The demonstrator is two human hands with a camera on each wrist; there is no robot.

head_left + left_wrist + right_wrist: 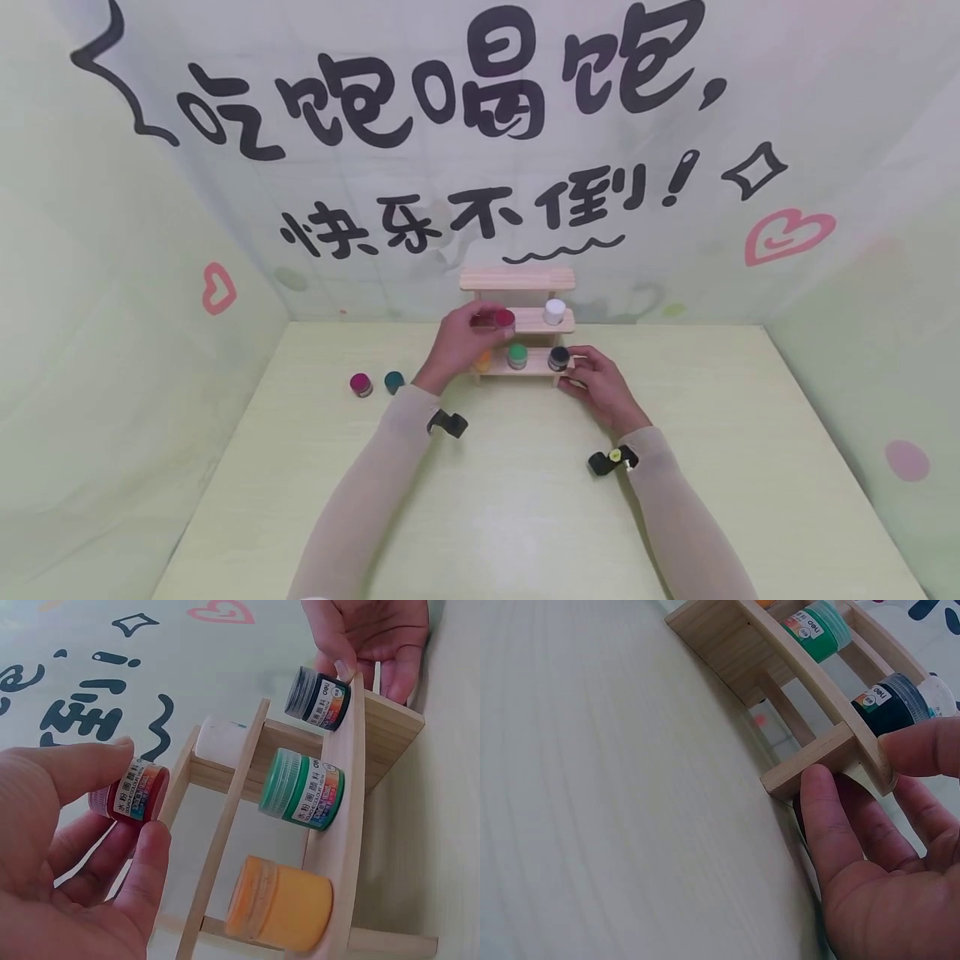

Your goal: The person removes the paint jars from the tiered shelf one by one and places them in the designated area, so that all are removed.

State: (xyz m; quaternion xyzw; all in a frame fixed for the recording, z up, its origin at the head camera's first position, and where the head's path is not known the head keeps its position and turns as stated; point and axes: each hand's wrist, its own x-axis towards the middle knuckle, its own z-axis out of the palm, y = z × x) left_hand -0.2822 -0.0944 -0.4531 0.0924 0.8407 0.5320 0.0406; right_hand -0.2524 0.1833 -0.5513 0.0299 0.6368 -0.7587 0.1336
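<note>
My left hand (463, 343) pinches a small red paint jar (142, 789) between thumb and fingers, held tilted close to the middle step of a wooden tiered stand (517, 280). A white jar (554, 312) is on the right of that middle step. Along the lowest step sit an orange jar (292, 906), a green jar (309, 787) and a black jar (322, 699). In the head view, the left hand partly covers the orange one. My right hand (602, 387) grips the stand's right end beside the black jar, thumb on the step's edge and fingers by the leg.
On the table (495, 517), left of the left forearm, stand a magenta jar (361, 384) and a teal jar (393, 382), the latter close to the sleeve. A printed cloth wall (375, 179) rises right behind the stand.
</note>
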